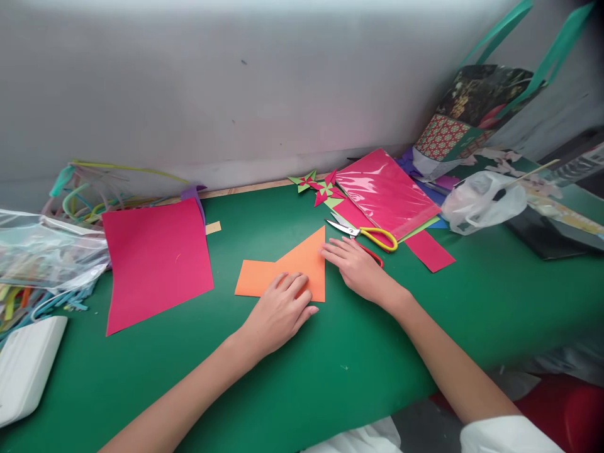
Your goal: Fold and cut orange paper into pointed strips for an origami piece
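Nearest to the camera are the bare forearms, the right one coming from a white cloth sleeve point(504, 435). The left hand point(280, 311) rests flat, its fingers slightly apart, on a folded piece of orange paper point(255, 277), which lies at the middle of the smooth green table surface point(283, 390). The right hand point(356, 267) has its fingers stretched and nearly together, the fingertips at the paper's right edge; neither hand looks clamped on anything. This paper is probably very light, stiff enough to keep a crease, but easy to bend or slide; pressing flat near the folded edges seems the safest hold. The far-right dark item point(576, 160) carries pale marks, too blurred for reading. I can read no brand.
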A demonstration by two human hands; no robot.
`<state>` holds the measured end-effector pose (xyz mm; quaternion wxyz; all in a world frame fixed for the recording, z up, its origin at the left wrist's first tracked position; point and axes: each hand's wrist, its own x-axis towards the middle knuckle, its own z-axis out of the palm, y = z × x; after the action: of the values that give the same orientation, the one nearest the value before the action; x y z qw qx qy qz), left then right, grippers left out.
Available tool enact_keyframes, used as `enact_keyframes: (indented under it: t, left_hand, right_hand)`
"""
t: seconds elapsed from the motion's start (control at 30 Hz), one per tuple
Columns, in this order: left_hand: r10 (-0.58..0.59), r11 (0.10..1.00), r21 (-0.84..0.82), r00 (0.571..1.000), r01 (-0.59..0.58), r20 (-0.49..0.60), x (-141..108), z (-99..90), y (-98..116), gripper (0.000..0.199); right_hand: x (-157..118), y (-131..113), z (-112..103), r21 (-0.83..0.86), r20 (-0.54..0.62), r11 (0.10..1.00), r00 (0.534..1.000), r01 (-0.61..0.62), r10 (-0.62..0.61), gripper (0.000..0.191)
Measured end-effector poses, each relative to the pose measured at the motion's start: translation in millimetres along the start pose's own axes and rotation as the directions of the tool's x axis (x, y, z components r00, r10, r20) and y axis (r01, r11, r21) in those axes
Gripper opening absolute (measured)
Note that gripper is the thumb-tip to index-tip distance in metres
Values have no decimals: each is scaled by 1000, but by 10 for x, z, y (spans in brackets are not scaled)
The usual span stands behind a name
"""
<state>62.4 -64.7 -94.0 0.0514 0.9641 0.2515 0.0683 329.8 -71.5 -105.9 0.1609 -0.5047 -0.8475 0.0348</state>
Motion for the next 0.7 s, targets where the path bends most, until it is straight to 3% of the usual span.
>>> enact_keyframes:
  t: [0.13, 0.27, 0.7]
  left_hand:
    - [-72, 997, -44, 996, 70, -57, 125, 194, 8, 30]
    - [-45, 996, -81, 994, 37, -101, 117, 282, -29, 37]
    - [-4, 996, -92, 1000, 2, -21, 97, 339, -81, 51]
  right_hand:
    - [117, 157, 88, 10, 59, 999, 997, 43, -44, 61]
    - [99, 204, 134, 25, 47, 998, 998, 51, -52, 62]
    - [88, 226, 157, 30, 40, 998, 997, 59, -60, 60]
